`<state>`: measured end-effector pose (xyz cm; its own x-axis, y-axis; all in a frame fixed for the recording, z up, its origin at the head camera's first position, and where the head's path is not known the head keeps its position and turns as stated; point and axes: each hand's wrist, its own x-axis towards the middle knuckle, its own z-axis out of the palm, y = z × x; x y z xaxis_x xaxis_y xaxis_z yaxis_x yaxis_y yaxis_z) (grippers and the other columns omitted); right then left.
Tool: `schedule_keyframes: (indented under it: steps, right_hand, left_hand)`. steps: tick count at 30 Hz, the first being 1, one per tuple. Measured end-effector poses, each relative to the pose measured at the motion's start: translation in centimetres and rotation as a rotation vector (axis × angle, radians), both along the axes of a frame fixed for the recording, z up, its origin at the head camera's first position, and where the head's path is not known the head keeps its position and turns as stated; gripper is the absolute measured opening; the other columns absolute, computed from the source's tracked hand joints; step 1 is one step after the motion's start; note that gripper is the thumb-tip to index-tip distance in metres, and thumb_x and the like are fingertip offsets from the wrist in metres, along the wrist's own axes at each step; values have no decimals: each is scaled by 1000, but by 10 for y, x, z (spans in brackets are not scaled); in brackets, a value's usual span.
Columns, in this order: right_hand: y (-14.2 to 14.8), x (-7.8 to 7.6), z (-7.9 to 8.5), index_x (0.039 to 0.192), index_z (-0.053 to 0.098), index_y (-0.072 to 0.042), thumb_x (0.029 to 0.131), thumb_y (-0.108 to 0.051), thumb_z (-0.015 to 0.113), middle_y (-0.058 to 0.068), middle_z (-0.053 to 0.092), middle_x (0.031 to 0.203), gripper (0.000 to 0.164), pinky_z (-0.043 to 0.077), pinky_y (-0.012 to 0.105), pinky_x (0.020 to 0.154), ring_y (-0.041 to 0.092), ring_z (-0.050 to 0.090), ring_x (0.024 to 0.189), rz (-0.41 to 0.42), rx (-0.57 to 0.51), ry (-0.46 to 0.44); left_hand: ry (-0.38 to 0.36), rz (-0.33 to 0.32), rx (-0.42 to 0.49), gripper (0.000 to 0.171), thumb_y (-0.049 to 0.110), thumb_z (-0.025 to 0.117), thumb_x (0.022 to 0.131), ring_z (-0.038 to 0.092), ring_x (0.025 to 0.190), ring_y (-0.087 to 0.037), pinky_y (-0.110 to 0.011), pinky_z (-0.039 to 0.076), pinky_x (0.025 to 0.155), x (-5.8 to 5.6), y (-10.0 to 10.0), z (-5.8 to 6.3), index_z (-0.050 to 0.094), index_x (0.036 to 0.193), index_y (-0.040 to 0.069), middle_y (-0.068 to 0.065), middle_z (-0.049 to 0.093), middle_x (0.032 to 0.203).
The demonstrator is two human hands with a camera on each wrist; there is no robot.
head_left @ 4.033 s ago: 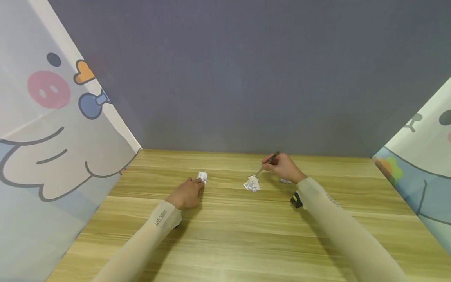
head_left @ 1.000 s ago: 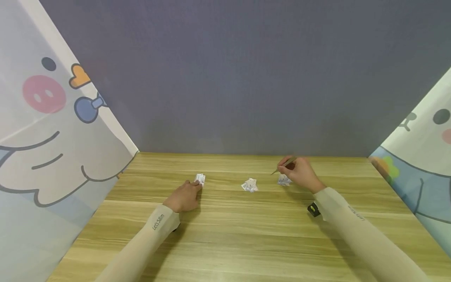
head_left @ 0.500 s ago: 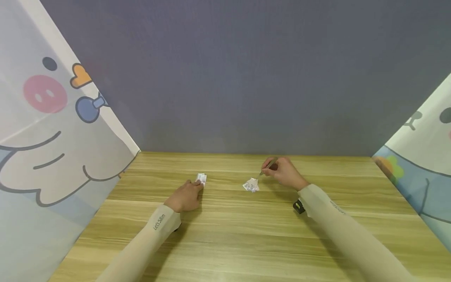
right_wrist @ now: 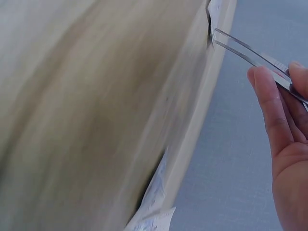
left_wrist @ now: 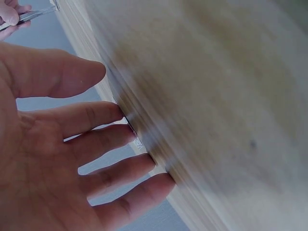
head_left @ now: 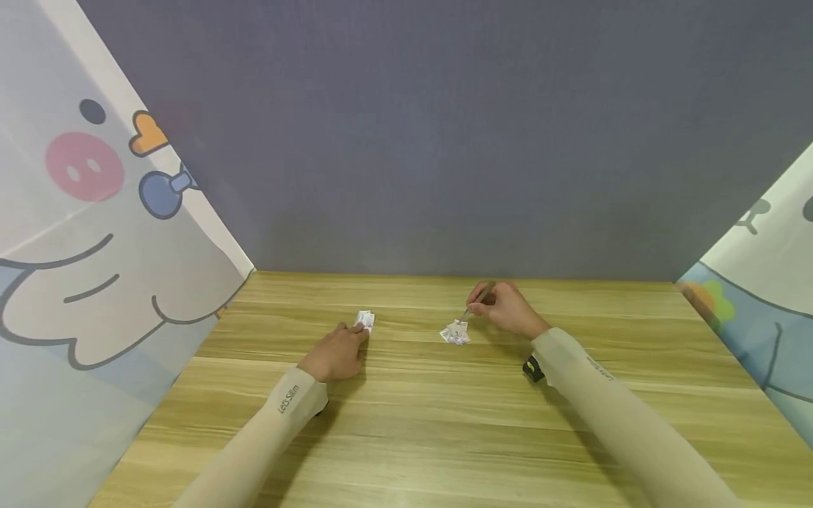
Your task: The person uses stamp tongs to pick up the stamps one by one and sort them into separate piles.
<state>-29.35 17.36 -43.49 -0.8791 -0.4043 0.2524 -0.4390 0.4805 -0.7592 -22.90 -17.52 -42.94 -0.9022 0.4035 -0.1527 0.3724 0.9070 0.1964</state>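
My right hand point(head_left: 504, 308) pinches a pair of metal tweezers point(head_left: 480, 298). Their tips meet the upper edge of a small heap of printed paper pieces point(head_left: 454, 334) mid-table. In the right wrist view, the two tips of the tweezers point(right_wrist: 255, 60) stand apart at a raised paper edge point(right_wrist: 215, 14). With fingers stretched out, my left hand point(head_left: 333, 353) rests its fingertips on the near end of a small white paper stack point(head_left: 365, 317). Seen from the left wrist, that palm point(left_wrist: 43, 149) holds nothing.
More printed paper pieces point(right_wrist: 151, 207) lie below in the right wrist view; the right hand hides them from the head camera. The wooden table point(head_left: 406, 423) ends at a grey back panel point(head_left: 406, 141). Cartoon-printed panels point(head_left: 82, 282) stand at both sides.
From beside the right-hand paper heap, my right hand has moved left with the tweezers, bringing their tips to the middle heap. My left hand stays on its stack.
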Motion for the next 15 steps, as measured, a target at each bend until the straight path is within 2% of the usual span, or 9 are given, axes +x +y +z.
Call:
schedule_keyframes:
  steps: [4, 9, 11, 15]
  right_hand:
    - [-3, 0, -1, 90, 68, -1, 89, -7, 66, 8, 66, 91, 6, 55, 34, 67, 25, 66, 79, 16, -27, -24]
    - [-9, 4, 4, 90, 65, 7, 89, 1, 63, 19, 64, 91, 7, 54, 51, 68, 40, 64, 79, 20, -78, -70]
    - [-10, 5, 6, 90, 65, 7, 89, 1, 63, 19, 64, 90, 7, 54, 53, 69, 40, 65, 79, 17, -93, -87]
    - [-10, 4, 9, 88, 65, 2, 88, -2, 64, 13, 65, 86, 4, 56, 46, 69, 33, 66, 78, 3, -116, -108]
  left_hand:
    - [5, -6, 3, 49, 9, 55, 90, 38, 127, -37, -48, 36, 104, 1, 1, 1, 46, 138, -1, -17, 37, 146]
    - [7, -15, 12, 50, 8, 55, 90, 39, 125, -37, -48, 36, 103, 1, 1, 1, 46, 138, -2, -18, 37, 145]
    - [5, -15, 11, 50, 8, 54, 90, 38, 126, -37, -48, 36, 104, 1, 1, 1, 46, 138, -2, -18, 37, 146]
    - [4, -13, 3, 50, 7, 54, 90, 38, 126, -37, -48, 35, 104, 0, 1, 1, 45, 138, -1, -18, 36, 146]
